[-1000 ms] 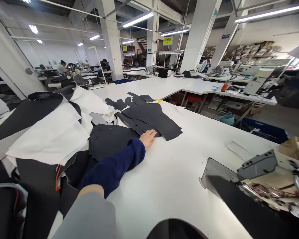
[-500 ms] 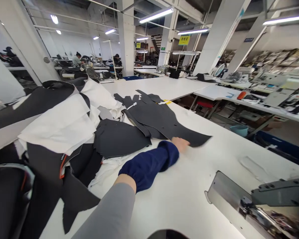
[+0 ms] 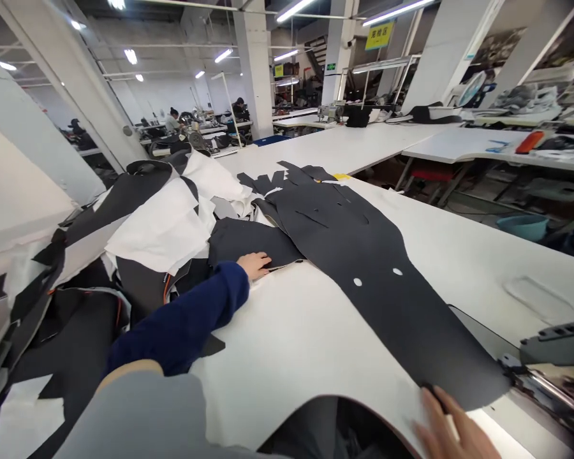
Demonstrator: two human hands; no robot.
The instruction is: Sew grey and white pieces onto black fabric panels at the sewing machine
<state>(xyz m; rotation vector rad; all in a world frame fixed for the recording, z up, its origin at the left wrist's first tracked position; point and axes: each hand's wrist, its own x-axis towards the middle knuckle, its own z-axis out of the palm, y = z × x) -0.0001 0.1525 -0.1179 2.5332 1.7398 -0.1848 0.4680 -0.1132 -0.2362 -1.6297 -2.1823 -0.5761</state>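
Head camera view was taken across a large sewing workroom, where white pillars [image 3: 254,64] and ceiling strip lights [image 3: 291,10] were seen beyond the far end of a long white tabletop [image 3: 291,376]. Two co-workers [image 3: 173,120] were seen at benches well beyond that tabletop, and a yellow sign [image 3: 379,36] was hung past its far end. To the right of the tabletop, a teal basin [image 3: 521,226] was placed low down, beneath a second work surface. A heap of black cloth and white lining sheets [image 3: 157,229] was piled along the left edge of the tabletop. A long black cloth panel [image 3: 373,306] was spread flat down the middle of the tabletop, with its narrow end reaching the near right edge, beside a metal machine part [image 3: 559,344]. Two round holes [image 3: 357,281] were cut in that panel, and slits [image 3: 310,218] were seen nearer its far end. A smaller dark cloth piece [image 3: 249,242] was laid at the edge of the heap. The left hand [image 3: 253,264], in a navy sleeve [image 3: 182,325], was rested open on that piece. The right hand [image 3: 452,427] was held at the panel's near edge with its fingers spread; whether the cloth was pinched could not be told.
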